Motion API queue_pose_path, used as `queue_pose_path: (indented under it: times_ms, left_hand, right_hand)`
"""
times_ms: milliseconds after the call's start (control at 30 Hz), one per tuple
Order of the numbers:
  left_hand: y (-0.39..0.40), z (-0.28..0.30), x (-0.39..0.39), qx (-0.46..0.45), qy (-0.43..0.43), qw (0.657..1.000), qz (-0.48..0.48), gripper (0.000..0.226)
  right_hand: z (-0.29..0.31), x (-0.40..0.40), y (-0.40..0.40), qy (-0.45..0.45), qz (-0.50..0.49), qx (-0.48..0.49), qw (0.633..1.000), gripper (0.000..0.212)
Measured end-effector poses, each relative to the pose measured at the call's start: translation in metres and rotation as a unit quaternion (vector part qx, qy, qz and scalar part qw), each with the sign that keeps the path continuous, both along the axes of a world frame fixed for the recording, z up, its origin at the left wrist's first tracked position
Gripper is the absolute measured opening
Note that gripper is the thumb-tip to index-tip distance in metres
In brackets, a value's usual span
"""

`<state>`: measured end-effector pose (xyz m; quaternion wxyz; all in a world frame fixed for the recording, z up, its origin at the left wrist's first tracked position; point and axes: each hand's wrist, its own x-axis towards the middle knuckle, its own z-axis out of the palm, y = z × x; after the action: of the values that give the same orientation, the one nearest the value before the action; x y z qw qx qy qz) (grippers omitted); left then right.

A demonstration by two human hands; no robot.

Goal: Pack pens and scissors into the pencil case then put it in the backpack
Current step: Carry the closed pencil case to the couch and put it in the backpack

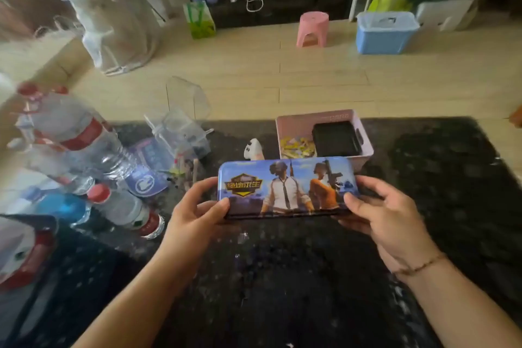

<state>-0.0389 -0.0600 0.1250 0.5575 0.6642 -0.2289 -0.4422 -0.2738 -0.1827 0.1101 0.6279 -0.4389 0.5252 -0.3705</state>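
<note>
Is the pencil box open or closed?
Closed. The pencil box shows its whole picture lid lying flat on the base, with no gap. The left hand and right hand hold its ends.

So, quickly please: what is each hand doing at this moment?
Left hand: closed on the left end of the pencil case.
Right hand: closed on the right end of the same case.

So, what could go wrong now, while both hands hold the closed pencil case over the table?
1. The left hand and right hand grip the pencil case only at its ends, so it may slip.
2. The water bottles crowd the left side; an elbow may knock them.
3. No backpack is clearly visible, so packing may need a blind reach.
</note>
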Motion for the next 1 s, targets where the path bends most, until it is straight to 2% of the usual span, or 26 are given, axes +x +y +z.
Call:
queue_pose_path:
  times_ms: [200, 333, 400, 500, 600, 733, 833, 1000]
  left_hand:
    - [-0.029, 0.166, -0.060, -0.011, 0.012, 0.998, -0.067, 0.033]
    - [-0.054, 0.256, -0.107, -0.033, 0.024, 0.990, -0.132, 0.045]
    - [-0.073, 0.285, -0.132, -0.044, 0.034, 0.983, -0.175, 0.048]
    - [-0.105, 0.313, -0.172, -0.051, 0.062, 0.972, -0.222, 0.035]
    - [-0.135, 0.331, -0.221, -0.052, 0.060, 0.950, -0.301, 0.036]
    - [-0.162, 0.347, -0.303, -0.058, 0.056, 0.903, -0.423, 0.034]
    - [-0.164, 0.355, -0.376, -0.060, 0.049, 0.849, -0.523, 0.037]
    - [-0.118, 0.356, -0.514, -0.074, 0.051, 0.736, -0.671, 0.033]
  right_hand:
    - [0.155, -0.080, -0.010, -0.026, -0.035, 0.025, 0.999, 0.027]
    - [0.240, -0.141, -0.014, -0.040, -0.070, 0.017, 0.997, 0.032]
    - [0.271, -0.172, -0.014, -0.045, -0.098, 0.000, 0.994, 0.030]
    - [0.304, -0.218, -0.011, -0.053, -0.153, -0.012, 0.987, 0.029]
    - [0.327, -0.268, 0.002, -0.052, -0.223, -0.023, 0.973, 0.032]
    - [0.346, -0.336, 0.045, -0.038, -0.341, -0.051, 0.938, 0.031]
    - [0.355, -0.384, 0.098, -0.012, -0.435, -0.068, 0.898, 0.029]
    - [0.363, -0.450, 0.232, 0.014, -0.599, -0.082, 0.797, 0.027]
